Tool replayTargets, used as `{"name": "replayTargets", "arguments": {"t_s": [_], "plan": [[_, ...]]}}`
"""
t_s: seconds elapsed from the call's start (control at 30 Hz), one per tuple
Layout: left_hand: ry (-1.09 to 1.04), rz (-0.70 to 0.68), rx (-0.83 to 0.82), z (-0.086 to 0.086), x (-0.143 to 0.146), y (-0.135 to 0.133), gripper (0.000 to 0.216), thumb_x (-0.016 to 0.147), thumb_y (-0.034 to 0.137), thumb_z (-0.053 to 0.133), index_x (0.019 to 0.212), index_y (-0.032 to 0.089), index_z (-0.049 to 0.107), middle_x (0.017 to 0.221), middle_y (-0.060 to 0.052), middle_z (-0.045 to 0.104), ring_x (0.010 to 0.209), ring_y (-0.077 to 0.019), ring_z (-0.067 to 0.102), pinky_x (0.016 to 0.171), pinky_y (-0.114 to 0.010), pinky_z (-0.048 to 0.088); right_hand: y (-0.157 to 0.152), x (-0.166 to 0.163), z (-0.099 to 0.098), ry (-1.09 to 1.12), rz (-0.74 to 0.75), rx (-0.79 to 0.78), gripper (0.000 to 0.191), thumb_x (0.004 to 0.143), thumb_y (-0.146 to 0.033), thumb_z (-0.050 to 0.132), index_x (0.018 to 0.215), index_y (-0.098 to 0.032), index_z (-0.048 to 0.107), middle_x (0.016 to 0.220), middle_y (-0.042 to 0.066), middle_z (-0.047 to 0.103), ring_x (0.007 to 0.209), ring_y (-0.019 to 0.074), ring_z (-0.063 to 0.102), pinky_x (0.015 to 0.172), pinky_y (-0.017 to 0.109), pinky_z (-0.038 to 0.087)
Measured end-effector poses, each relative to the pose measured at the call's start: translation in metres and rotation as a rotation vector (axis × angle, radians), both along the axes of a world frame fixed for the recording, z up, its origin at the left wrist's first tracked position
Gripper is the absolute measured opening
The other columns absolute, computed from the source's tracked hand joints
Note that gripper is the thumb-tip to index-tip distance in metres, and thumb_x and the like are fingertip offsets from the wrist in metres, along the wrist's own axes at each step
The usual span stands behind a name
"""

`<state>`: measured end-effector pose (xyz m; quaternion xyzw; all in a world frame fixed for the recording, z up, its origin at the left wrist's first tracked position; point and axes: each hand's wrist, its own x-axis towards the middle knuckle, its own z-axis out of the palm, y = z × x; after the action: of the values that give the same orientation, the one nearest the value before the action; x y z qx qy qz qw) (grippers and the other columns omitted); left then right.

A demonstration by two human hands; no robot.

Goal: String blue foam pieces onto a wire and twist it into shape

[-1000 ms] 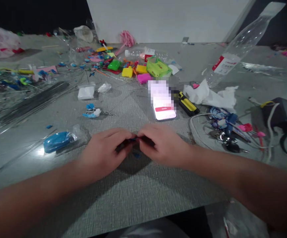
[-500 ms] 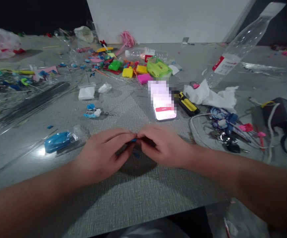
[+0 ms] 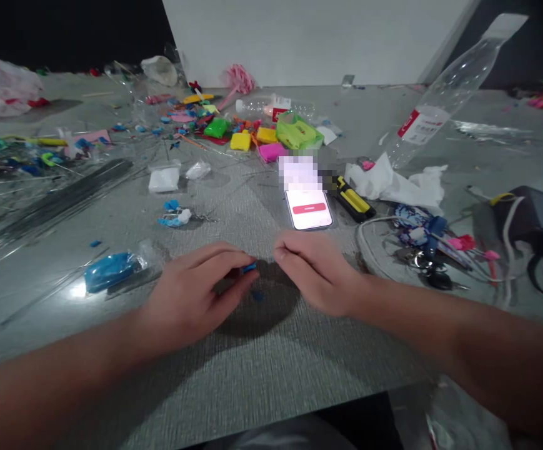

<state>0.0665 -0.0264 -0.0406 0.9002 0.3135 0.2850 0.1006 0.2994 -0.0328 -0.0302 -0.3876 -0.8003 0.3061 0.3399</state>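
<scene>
Since the left hand and right hand have parted, grip change: the blue piece is now held by the left hand alone; two-handed working appears paused.
Left hand, lower centre: thumb and fingers pinch the blue piece, mid-frame.
Right hand, right of centre: thumb pressed to curled fingers; nothing visible between.
Blue scrap: on the tabletop, just below the piece.
Blue packet: lower left.
Phone: beyond the right hand.

A small, bright-blue, clay-like piece sits pinched between the left fingers over the table, partly hidden by them, its short exposed end tilting slightly upward.
</scene>
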Motion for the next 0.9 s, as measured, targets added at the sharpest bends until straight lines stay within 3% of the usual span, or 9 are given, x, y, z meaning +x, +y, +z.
{"name": "replayTargets", "arguments": {"t_s": [0.13,0.33,0.9], "plan": [[0.009,-0.008,-0.007,0.0,0.0,0.001,0.012,0.096,0.019,0.064,0.108,0.019,0.064,0.103,-0.005,0.073,0.091,-0.0157,0.07,0.082,-0.027,0.055,0.002,-0.002,-0.004,-0.076,-0.017,0.057,0.029,0.101,-0.025,0.048,0.072,-0.018,0.051,0.066,-0.003,0.049,0.062,0.0091,0.044,0.059,0.026,0.032],[0.026,0.044,-0.02,-0.001,-0.001,0.0,0.015,0.097,0.022,0.064,0.112,0.02,0.066,0.106,-0.005,0.075,0.093,-0.017,0.071,0.085,-0.029,0.056,0.001,-0.005,-0.009,0.0,-0.028,0.017,0.007,0.092,-0.019,0.059,0.092,-0.016,0.066,0.081,0.001,0.067,0.071,0.0099,0.06,0.066,0.022,0.045],[0.034,0.044,0.035,0.0,-0.003,-0.001,0.012,0.097,0.021,0.065,0.109,0.021,0.067,0.101,-0.003,0.076,0.088,-0.0167,0.072,0.079,-0.028,0.057,-0.005,-0.008,-0.007,-0.047,0.017,0.048,0.016,0.097,-0.025,0.058,0.091,-0.016,0.07,0.074,0.001,0.067,0.066,0.0111,0.057,0.063,0.024,0.04]]}}
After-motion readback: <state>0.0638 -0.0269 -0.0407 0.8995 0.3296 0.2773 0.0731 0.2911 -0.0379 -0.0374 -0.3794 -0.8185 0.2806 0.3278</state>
